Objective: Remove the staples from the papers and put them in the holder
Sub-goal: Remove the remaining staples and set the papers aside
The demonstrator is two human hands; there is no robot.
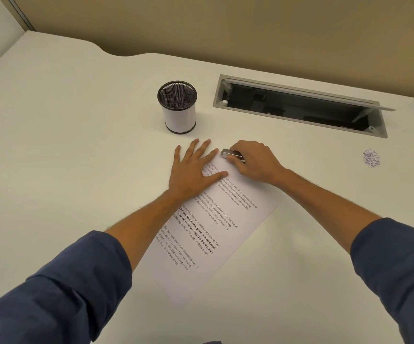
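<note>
Printed papers (215, 234) lie at a slant on the white desk (64, 145). My left hand (196, 170) presses flat on their upper part, fingers spread and straight. My right hand (255, 161) grips a small metal staple remover (230, 155) at the papers' top corner, just right of my left fingertips. The staple itself is hidden under the tool. A black mesh holder (178, 106) with a white band stands upright on the desk, a little beyond my left hand.
An open grey cable hatch (300, 105) is sunk into the desk at the back right. A small scribbled mark or scrap (371, 158) lies at the far right. A tan partition wall (225, 26) runs along the desk's far edge.
</note>
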